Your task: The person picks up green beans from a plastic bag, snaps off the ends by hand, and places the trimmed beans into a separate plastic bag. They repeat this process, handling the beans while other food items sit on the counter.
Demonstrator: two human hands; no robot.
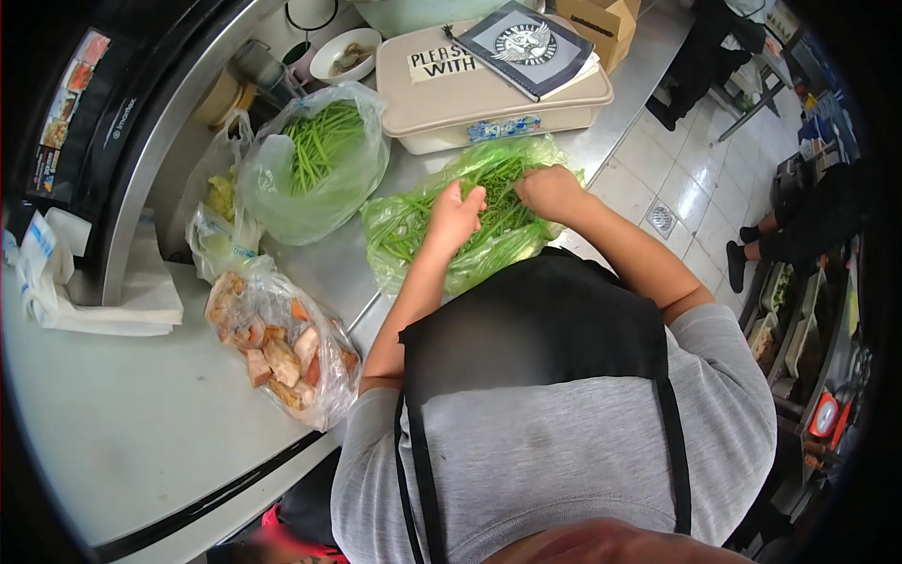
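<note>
Long thin green stems [399, 226] lie in an opened clear green plastic bag [387, 266] on the steel counter. Over the left part of this bunch is my left hand [457, 214], its fingers curled and pinched together; what they hold is too small to make out. My right hand [551, 193] is closed at the right side of the bunch, fingers down among the stems, and its fingertips are partly hidden. Another plastic bag [272, 193] of green stems [324, 146] stands to the left of my hands.
A lidded box [404, 94] with a notebook [526, 47] on top stands behind the greens. Left of me lie a bag of orange-brown chunks [282, 360] and white cloths [122, 301]. A white bowl [345, 56] is at the back. Two people [816, 226] [700, 61] stand at the right.
</note>
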